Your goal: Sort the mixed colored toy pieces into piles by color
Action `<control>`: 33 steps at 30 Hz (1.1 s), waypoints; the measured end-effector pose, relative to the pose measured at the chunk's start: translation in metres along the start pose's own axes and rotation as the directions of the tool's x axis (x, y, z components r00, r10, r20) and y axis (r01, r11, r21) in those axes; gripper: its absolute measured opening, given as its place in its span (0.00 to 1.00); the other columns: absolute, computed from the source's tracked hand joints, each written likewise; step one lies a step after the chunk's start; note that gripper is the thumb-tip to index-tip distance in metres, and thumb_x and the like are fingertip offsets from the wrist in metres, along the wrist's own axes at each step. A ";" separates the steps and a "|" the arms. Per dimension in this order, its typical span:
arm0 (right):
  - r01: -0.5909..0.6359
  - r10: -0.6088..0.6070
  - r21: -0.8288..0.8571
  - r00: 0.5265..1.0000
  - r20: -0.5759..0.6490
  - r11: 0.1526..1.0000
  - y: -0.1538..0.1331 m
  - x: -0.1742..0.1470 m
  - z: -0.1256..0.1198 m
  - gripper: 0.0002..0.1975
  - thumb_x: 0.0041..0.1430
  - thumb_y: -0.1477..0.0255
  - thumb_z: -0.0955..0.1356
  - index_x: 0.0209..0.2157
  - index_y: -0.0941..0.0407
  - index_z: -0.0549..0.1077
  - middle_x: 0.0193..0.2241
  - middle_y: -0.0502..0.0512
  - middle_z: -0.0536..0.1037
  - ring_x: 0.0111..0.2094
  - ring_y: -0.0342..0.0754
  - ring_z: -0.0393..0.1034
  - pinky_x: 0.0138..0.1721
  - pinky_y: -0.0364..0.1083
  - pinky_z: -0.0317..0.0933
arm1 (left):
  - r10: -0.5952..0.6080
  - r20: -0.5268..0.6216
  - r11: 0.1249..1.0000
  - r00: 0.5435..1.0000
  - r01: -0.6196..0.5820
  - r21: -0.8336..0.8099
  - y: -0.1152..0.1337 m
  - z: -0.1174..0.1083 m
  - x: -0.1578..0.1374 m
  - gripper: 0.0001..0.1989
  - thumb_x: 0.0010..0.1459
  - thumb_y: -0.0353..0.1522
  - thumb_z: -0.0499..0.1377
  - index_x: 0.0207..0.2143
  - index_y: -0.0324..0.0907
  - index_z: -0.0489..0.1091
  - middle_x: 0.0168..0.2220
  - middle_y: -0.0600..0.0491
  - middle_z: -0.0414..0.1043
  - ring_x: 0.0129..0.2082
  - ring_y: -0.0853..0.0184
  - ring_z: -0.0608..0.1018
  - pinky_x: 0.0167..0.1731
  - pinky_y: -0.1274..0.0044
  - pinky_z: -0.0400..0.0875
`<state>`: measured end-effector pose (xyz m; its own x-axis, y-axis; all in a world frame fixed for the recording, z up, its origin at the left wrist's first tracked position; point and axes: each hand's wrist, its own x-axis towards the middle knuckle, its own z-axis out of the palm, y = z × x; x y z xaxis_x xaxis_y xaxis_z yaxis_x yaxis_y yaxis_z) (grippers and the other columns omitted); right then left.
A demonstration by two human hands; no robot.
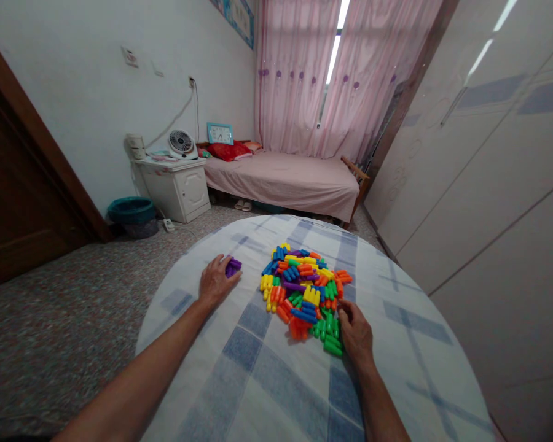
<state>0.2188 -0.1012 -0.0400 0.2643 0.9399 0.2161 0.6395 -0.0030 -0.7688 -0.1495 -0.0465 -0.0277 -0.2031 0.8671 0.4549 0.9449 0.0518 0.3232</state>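
Note:
My left hand [215,281] rests on the left part of the table, thumb and fingers curved round purple plastic building blocks [233,267]. How many are there I cannot make out. To the right lies a heap of finger-shaped plastic building blocks [295,286] in yellow, blue, orange, green and purple. My right hand [357,333] is at the heap's right edge, its fingers curled in beside the green blocks [326,327]. Whatever its fingertips hold, if anything, is hidden. A few orange blocks [298,329] at the heap's near side look blurred.
A checked cloth covers the round table [276,393]. Beyond it stand a bed [281,175] and a white bedside cabinet [177,190] carrying a fan [182,142]. A bin [133,216] is on the floor at left; a wardrobe [483,178] lines the right side.

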 end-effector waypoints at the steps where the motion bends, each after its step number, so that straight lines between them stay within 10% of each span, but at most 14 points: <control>1: 0.006 -0.006 0.006 1.000 0.003 1.000 0.000 0.000 0.000 0.21 0.54 0.63 0.57 0.44 0.56 0.71 0.41 0.57 0.77 0.41 0.50 0.71 0.43 0.48 0.61 | 0.002 0.004 1.000 1.000 -0.002 -0.014 0.003 0.002 0.004 0.26 0.52 0.43 0.58 0.53 0.44 0.65 0.55 0.45 0.64 0.53 0.57 0.68 0.52 0.69 0.63; 17: 0.011 -0.011 -0.009 1.000 0.002 1.000 -0.002 0.000 -0.001 0.21 0.54 0.63 0.57 0.44 0.56 0.71 0.40 0.56 0.77 0.40 0.50 0.72 0.42 0.47 0.62 | 0.142 -0.146 0.987 0.979 -0.151 -0.051 0.024 0.004 0.010 0.16 0.58 0.34 0.52 0.48 0.42 0.67 0.57 0.45 0.62 0.57 0.58 0.63 0.57 0.65 0.55; 23: 0.007 -0.007 -0.015 1.000 0.002 1.000 0.000 0.001 0.000 0.21 0.54 0.64 0.57 0.44 0.55 0.71 0.41 0.56 0.77 0.40 0.50 0.72 0.42 0.48 0.62 | 0.279 -0.016 0.914 0.960 -0.271 -0.303 0.059 0.009 0.003 0.12 0.57 0.31 0.52 0.42 0.43 0.71 0.51 0.48 0.67 0.53 0.63 0.68 0.55 0.69 0.60; 33: 0.012 -0.012 -0.026 1.000 -0.012 1.000 -0.001 0.000 -0.001 0.21 0.54 0.64 0.57 0.44 0.56 0.71 0.40 0.56 0.77 0.40 0.50 0.72 0.42 0.47 0.62 | 0.093 0.151 0.955 0.984 -0.045 -0.293 0.108 0.041 -0.009 0.11 0.55 0.32 0.54 0.39 0.41 0.73 0.47 0.48 0.69 0.47 0.63 0.71 0.50 0.73 0.64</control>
<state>0.2188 -0.1011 -0.0384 0.2652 0.9357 0.2327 0.6610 -0.0007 -0.7504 -0.0354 -0.0282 -0.0308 -0.0735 0.9332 0.3518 0.8362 -0.1345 0.5316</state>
